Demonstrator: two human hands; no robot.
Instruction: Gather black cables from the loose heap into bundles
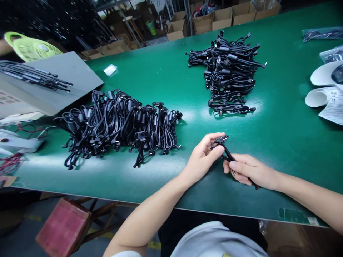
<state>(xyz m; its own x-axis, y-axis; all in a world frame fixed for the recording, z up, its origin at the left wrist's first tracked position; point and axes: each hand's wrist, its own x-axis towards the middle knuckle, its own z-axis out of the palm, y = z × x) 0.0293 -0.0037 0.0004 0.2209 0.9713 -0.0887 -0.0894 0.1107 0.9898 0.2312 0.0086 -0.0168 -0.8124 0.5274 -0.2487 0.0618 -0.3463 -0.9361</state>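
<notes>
Between my hands, just above the green table, is a bundled black cable point(226, 152) with a rectangular connector at its upper end. My left hand point(205, 153) pinches the bundle near that connector, thumb on top. Lower down, the fingers of my right hand point(248, 170) close around the cable, and its other end pokes out below them. To the left lies a wide heap of bundled black cables point(120, 121). Farther off, beyond my hands, a second pile of cable bundles point(230, 75) is laid out in a column.
The green table point(292, 150) carries a grey box point(72, 71) with thin black cables point(34, 76) at left. White scoop-like pieces point(317, 98) and a printed paper point(333, 107) lie at right. A red stool point(64, 228) stands below the front edge. Cardboard boxes point(222, 19) line the far side.
</notes>
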